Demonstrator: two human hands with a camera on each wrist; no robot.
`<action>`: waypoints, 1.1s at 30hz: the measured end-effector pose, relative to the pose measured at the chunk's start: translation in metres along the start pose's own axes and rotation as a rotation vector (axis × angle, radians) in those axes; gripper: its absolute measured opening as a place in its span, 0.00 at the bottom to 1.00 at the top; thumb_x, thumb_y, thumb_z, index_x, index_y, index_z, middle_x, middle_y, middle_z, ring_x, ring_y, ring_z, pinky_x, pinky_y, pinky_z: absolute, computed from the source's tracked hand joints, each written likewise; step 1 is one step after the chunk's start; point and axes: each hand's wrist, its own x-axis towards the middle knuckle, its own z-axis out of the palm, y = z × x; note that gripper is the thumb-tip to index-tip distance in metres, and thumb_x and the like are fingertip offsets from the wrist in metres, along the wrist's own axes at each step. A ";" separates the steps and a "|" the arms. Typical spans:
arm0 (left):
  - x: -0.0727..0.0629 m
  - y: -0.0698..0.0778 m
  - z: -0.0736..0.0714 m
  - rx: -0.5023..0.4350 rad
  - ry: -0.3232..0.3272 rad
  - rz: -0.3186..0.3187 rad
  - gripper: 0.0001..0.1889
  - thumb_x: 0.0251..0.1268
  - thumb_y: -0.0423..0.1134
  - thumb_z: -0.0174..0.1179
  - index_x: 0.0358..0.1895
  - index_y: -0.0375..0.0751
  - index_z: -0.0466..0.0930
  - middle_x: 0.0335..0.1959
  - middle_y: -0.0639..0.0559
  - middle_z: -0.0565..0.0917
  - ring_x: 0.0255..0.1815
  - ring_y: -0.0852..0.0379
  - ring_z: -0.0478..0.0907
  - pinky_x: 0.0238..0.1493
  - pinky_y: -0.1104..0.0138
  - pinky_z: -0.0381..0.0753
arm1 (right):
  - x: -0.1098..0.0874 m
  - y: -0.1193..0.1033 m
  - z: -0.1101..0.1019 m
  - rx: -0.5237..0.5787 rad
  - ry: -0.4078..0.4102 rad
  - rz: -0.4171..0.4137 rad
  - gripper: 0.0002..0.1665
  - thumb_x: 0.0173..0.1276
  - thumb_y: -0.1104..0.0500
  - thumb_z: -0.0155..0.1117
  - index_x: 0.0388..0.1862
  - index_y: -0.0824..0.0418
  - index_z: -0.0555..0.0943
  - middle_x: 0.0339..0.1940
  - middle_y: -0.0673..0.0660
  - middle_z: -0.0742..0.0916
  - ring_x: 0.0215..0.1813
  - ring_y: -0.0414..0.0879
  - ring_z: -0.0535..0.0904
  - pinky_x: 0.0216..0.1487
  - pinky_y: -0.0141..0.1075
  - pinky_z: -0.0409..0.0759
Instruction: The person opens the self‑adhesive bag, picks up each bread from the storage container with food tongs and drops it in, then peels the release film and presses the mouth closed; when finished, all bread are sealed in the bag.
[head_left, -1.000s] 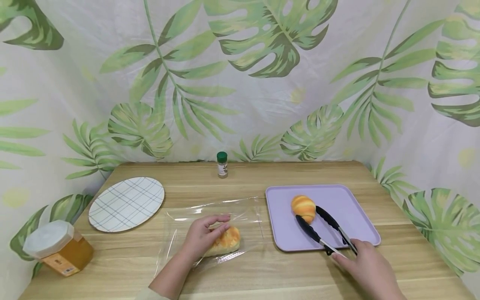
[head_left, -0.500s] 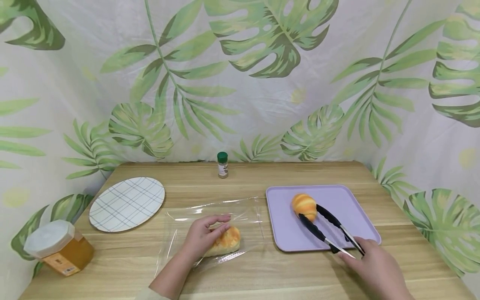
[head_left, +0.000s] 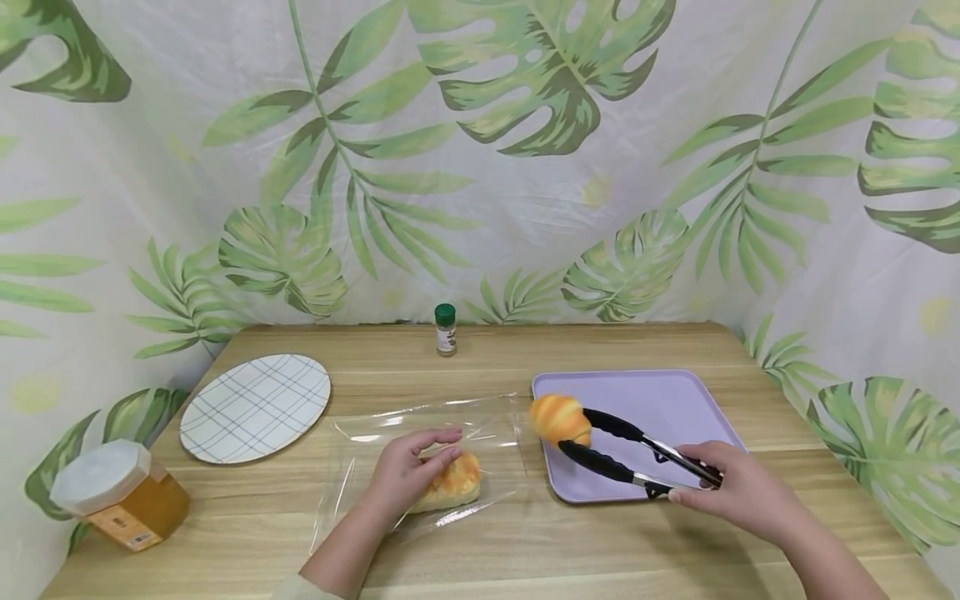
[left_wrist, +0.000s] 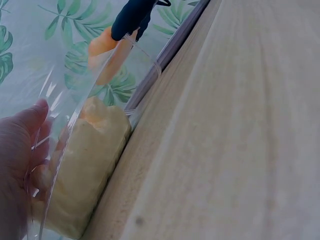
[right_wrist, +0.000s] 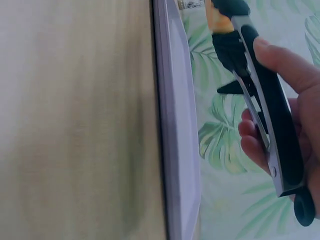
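Pinching one bun: two tong tips.

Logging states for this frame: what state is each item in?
Tongs, in right hand, closed on striped roll
Striped roll, raised above purple tray
Purple tray, flat on table
Clear bag, lying on table, loaf inside
Jar, lid on, amber contents
Small bottle, upright, cap on
Checked plate, lying flat

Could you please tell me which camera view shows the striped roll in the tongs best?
The head view: the striped roll shows almost whole there, gripped by the tongs. The left wrist view shows it blurred, partly through clear plastic; the right wrist view shows only a piece between the tongs' dark tips.
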 end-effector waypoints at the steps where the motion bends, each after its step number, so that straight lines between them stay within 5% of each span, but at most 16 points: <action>1: 0.000 0.000 0.000 -0.001 0.000 0.000 0.11 0.59 0.35 0.68 0.44 0.37 0.86 0.49 0.48 0.88 0.57 0.45 0.81 0.47 0.69 0.87 | 0.004 -0.001 0.000 0.018 -0.018 -0.021 0.31 0.48 0.44 0.80 0.49 0.58 0.85 0.42 0.49 0.87 0.37 0.30 0.73 0.36 0.30 0.77; 11: 0.000 -0.003 0.000 0.029 0.027 0.057 0.10 0.59 0.37 0.68 0.43 0.40 0.87 0.48 0.49 0.88 0.55 0.45 0.83 0.50 0.62 0.87 | 0.046 -0.018 0.006 0.043 -0.240 -0.076 0.34 0.51 0.41 0.77 0.52 0.59 0.84 0.42 0.48 0.87 0.40 0.35 0.76 0.41 0.32 0.78; 16: -0.001 -0.003 0.000 0.058 0.047 0.123 0.09 0.58 0.36 0.69 0.42 0.40 0.87 0.48 0.48 0.88 0.53 0.46 0.84 0.47 0.67 0.87 | 0.067 -0.023 0.016 0.086 -0.322 -0.083 0.34 0.52 0.41 0.76 0.53 0.60 0.83 0.43 0.48 0.87 0.39 0.37 0.75 0.40 0.31 0.76; 21: -0.001 -0.004 -0.001 0.095 0.080 0.212 0.09 0.57 0.34 0.70 0.42 0.41 0.87 0.48 0.48 0.88 0.52 0.47 0.85 0.52 0.63 0.86 | 0.083 -0.031 0.027 0.150 -0.371 -0.075 0.33 0.53 0.43 0.76 0.54 0.60 0.83 0.42 0.49 0.86 0.38 0.40 0.74 0.37 0.30 0.74; 33: 0.000 -0.002 -0.003 0.087 0.103 0.280 0.10 0.55 0.32 0.70 0.42 0.40 0.87 0.49 0.46 0.88 0.53 0.49 0.84 0.60 0.68 0.81 | 0.104 -0.048 0.044 0.260 -0.455 -0.085 0.28 0.55 0.48 0.75 0.51 0.63 0.84 0.41 0.53 0.88 0.37 0.39 0.75 0.34 0.28 0.76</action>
